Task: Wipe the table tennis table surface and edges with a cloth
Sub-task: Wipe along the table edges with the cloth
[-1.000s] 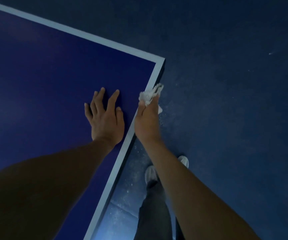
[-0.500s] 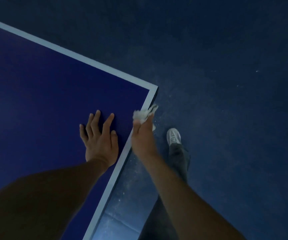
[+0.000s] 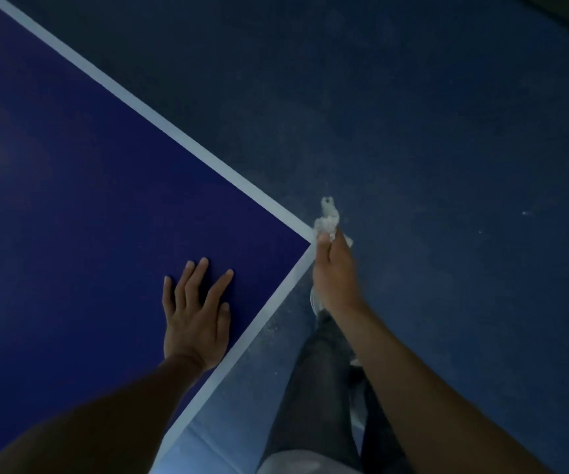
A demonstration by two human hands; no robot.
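Since a second ago, our right hand point(image 3: 336, 275) has travelled up the side edge of the desk point(image 3: 71, 200) and now sits at its corner. Its fingers point(image 3: 324, 244) are curled tight round a white cloth point(image 3: 326, 222), thumb on top. A crumpled tuft pokes out past the corner, over the floor point(image 3: 447, 165). The cloth is bunched at the tip where the two white border lines point(image 3: 180, 131) meet; whether it touches the edge face, we cannot tell. Our left hand point(image 3: 194, 319) stays flat on the blue top, just inside the side line, with straight, slightly spread fingers and nothing held. Below the edge we note a dark trouser leg point(image 3: 317, 388) and part of a pale shoe point(image 3: 314, 302) beside the right wrist. Light is dim.
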